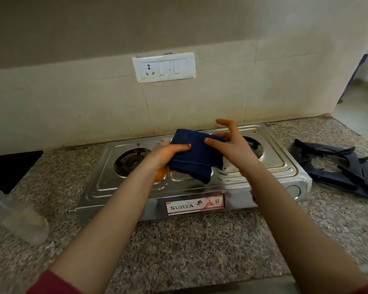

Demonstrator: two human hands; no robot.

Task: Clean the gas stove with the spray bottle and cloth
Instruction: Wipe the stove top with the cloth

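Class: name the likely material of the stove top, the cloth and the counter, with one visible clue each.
Stove top: probably stainless steel, shiny and reflective.
Cloth: dark blue woven fabric, ribbed and folding softly.
Counter: looks like polished granite, speckled grain.

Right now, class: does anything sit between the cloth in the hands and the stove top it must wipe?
Nothing visible does. The blue cloth, held by both hands, hangs over the bare stove top; the pan supports lie on the counter to its right.

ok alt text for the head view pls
Both hands, left hand and right hand, fold a dark blue cloth above a steel two-burner gas stove on a speckled granite counter; black pan supports lie right.
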